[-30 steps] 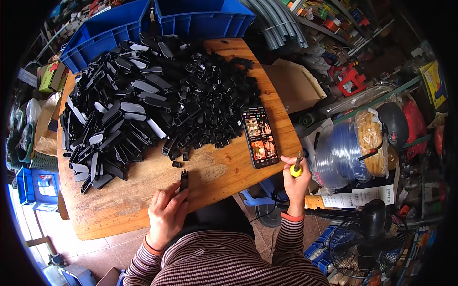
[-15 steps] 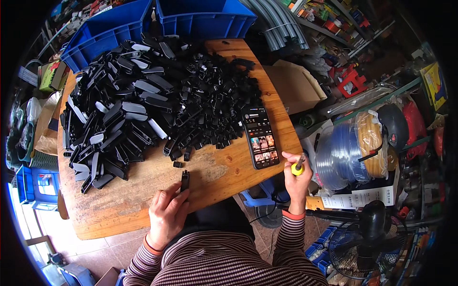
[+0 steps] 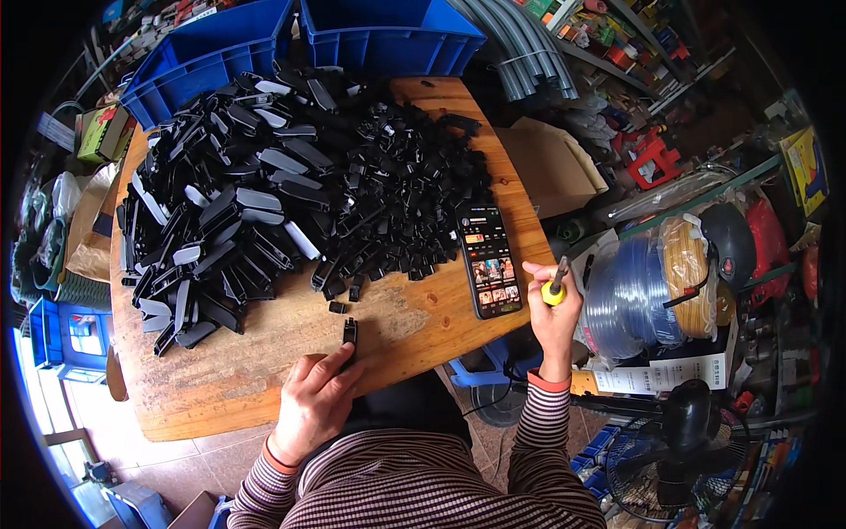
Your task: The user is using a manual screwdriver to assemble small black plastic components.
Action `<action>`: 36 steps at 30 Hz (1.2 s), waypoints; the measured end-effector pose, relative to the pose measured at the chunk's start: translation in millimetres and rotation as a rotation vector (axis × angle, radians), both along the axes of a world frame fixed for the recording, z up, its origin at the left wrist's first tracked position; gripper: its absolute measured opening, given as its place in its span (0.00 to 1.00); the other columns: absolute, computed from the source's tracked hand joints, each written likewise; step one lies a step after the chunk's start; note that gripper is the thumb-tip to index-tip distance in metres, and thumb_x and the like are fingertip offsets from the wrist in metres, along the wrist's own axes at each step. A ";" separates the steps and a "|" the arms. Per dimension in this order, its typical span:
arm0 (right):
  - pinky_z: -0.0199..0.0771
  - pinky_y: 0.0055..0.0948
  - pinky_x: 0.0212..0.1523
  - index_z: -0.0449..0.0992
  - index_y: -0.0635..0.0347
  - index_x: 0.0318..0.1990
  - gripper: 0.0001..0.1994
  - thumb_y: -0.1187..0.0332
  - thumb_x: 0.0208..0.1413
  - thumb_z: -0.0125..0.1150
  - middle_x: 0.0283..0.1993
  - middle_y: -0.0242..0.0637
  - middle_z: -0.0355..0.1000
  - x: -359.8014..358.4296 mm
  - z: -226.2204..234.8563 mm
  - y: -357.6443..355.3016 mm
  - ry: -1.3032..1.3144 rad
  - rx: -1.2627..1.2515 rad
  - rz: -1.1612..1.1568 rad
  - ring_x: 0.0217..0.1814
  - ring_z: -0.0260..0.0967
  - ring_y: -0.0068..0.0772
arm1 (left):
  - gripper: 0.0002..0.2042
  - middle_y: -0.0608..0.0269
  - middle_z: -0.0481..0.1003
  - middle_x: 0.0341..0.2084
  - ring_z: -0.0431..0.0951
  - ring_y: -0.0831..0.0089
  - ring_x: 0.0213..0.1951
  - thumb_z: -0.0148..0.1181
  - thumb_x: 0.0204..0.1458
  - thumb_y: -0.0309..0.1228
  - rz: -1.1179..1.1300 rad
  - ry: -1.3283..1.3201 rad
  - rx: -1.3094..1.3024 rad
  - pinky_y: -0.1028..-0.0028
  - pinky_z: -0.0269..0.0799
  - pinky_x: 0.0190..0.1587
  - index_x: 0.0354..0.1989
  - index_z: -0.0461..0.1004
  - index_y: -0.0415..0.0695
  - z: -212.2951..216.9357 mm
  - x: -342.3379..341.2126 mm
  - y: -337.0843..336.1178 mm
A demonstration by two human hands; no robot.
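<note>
Right hand [image 3: 555,324], gripping a yellow-handled tool [image 3: 552,294], sits farther forward, phone [image 3: 493,263] just left; left hand [image 3: 315,397] holds a black part [image 3: 350,331].

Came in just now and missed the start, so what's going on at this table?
A person's left hand holds a black part near the close edge of the wooden table. The right hand grips a yellow-handled tool, beside a phone with its screen lit. Farther back lie a heap of longer black and grey pieces on the left and smaller black parts on the right, with two blue bins beyond them.
</note>
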State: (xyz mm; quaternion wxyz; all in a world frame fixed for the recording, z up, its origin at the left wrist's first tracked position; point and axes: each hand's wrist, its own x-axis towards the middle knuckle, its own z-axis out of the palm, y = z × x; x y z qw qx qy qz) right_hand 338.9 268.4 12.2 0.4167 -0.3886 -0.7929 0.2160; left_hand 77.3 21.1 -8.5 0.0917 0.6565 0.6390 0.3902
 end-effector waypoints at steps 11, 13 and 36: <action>0.72 0.33 0.39 0.71 0.63 0.37 0.11 0.81 0.44 0.61 0.36 0.43 0.72 -10.7 -7.2 0.0 -0.062 -0.007 0.111 0.38 0.72 0.43 | 0.18 0.54 0.75 0.51 0.75 0.57 0.40 0.65 0.40 0.21 0.000 0.007 0.013 0.63 0.75 0.43 0.44 0.79 0.42 0.4 0.6 4.0; 0.72 0.33 0.40 0.71 0.63 0.37 0.11 0.81 0.44 0.61 0.36 0.43 0.72 -20.9 2.2 -4.4 -0.092 -0.004 0.137 0.39 0.72 0.43 | 0.18 0.54 0.75 0.51 0.75 0.57 0.40 0.65 0.40 0.21 0.006 0.010 0.013 0.63 0.75 0.43 0.44 0.79 0.42 0.5 0.2 2.6; 0.73 0.38 0.34 0.77 0.61 0.39 0.11 0.76 0.47 0.67 0.34 0.43 0.74 -167.9 -19.0 -72.9 -0.270 0.058 0.417 0.35 0.73 0.50 | 0.22 0.55 0.74 0.49 0.75 0.58 0.50 0.64 0.42 0.20 -0.001 0.081 0.105 0.64 0.75 0.48 0.50 0.76 0.39 -5.5 4.8 -10.2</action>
